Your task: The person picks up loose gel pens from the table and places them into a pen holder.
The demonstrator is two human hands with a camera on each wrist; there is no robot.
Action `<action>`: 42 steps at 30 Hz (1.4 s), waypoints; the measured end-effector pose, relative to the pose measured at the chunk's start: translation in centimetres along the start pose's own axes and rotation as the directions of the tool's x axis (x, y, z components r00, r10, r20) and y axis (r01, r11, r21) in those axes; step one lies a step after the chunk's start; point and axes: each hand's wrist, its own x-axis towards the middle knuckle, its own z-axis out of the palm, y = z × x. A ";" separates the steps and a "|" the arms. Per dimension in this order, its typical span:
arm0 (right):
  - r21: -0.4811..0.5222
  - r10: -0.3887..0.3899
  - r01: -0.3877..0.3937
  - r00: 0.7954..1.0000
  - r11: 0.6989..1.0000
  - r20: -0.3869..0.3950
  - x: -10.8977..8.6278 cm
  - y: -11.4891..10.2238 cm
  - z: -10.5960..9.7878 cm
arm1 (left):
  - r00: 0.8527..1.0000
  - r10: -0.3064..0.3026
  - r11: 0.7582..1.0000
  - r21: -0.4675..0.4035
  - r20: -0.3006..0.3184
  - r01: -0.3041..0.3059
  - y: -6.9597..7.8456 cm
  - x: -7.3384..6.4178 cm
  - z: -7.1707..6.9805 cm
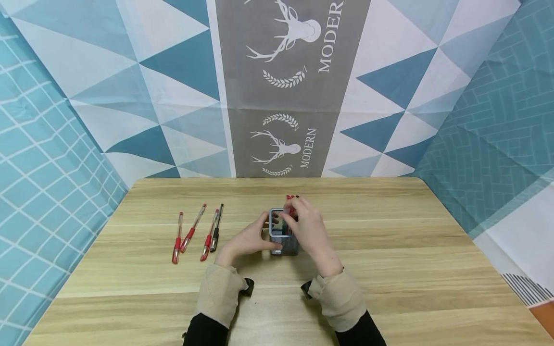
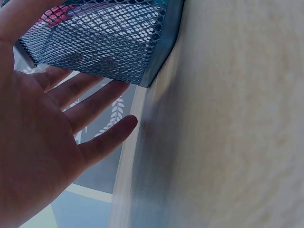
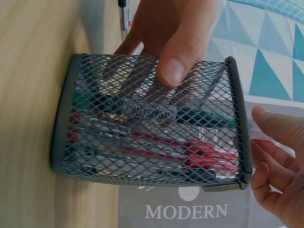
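A dark metal mesh pen holder (image 1: 284,247) stands upright on the table. My left hand (image 1: 248,239) holds it from the left, thumb (image 3: 178,64) on the near mesh side and spread fingers (image 2: 92,109) behind. Above the rim, my right hand (image 1: 309,230) pinches the upper end of a green pen (image 3: 204,116) with a barcode label; most of that pen is inside the holder. Red pens (image 3: 202,154) and other pens lean inside. In the head view, red pen tops (image 1: 291,196) show behind the right hand, which hides part of the opening.
On the table (image 1: 411,269) left of the holder lie two red pens (image 1: 177,240) (image 1: 193,229), a third red pen (image 1: 209,235) and a black pen (image 1: 217,228). A patterned cloth (image 1: 277,96) hangs behind the far table edge.
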 end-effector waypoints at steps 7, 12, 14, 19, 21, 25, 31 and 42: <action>-0.003 0.015 -0.015 1.000 1.000 0.004 -0.1 0.3 0.3 | 1.000 -0.006 1.000 0.016 0.005 0.006 0.1 0.0 0.0; -0.015 0.040 -0.039 0.998 0.999 0.044 -0.2 0.5 0.5 | 1.000 0.001 1.000 0.010 0.008 -0.001 0.1 -0.1 0.0; -0.026 0.058 -0.056 0.996 0.998 0.064 -0.2 0.5 0.6 | 1.000 -0.006 1.000 0.010 0.007 0.006 0.1 0.0 0.0; -0.053 0.090 -0.086 0.993 0.995 0.076 -0.2 0.7 0.9 | 1.000 -0.019 1.000 0.015 0.006 0.019 0.1 0.0 0.0; -0.065 0.097 -0.092 0.992 0.994 0.075 -0.2 0.7 1.0 | 1.000 -0.018 1.000 0.009 0.007 0.018 0.1 0.0 0.0; -0.094 0.106 -0.098 0.991 0.991 0.083 -0.2 0.8 1.1 | 1.000 -0.014 1.000 -0.003 0.001 0.014 0.2 0.0 0.0; -0.126 0.109 -0.098 0.990 0.987 0.086 -0.3 0.9 1.2 | 1.000 -0.023 1.000 0.008 -0.005 0.023 0.1 0.1 0.1; -0.092 0.142 -0.134 0.987 0.987 0.079 -0.2 1.0 1.3 | 1.000 -0.010 1.000 0.005 -0.008 0.010 0.2 0.1 0.1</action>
